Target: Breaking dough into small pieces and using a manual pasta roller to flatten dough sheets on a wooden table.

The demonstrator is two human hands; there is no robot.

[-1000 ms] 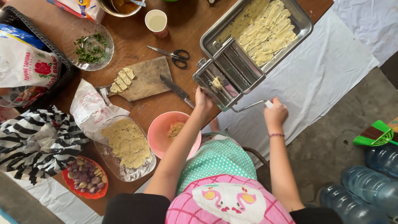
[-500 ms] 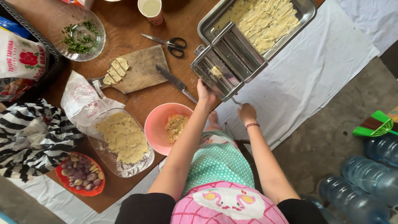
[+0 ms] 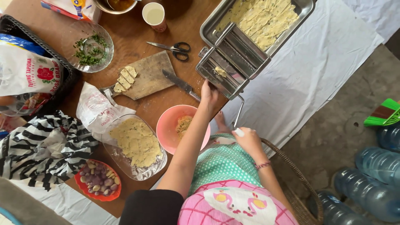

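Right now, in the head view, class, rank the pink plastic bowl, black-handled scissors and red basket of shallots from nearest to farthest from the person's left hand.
1. Pink plastic bowl, just below the left hand.
2. Black-handled scissors, up the table.
3. Red basket of shallots, far lower left.

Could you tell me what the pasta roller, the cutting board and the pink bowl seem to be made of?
The pasta roller looks like polished metal, probably steel: silvery with bright reflections. The left hand steadies it; the right hand grips its crank. The cutting board seems to be unfinished wood, matte brown and worn. The pink bowl looks like plastic: a uniform colour with a dull sheen.
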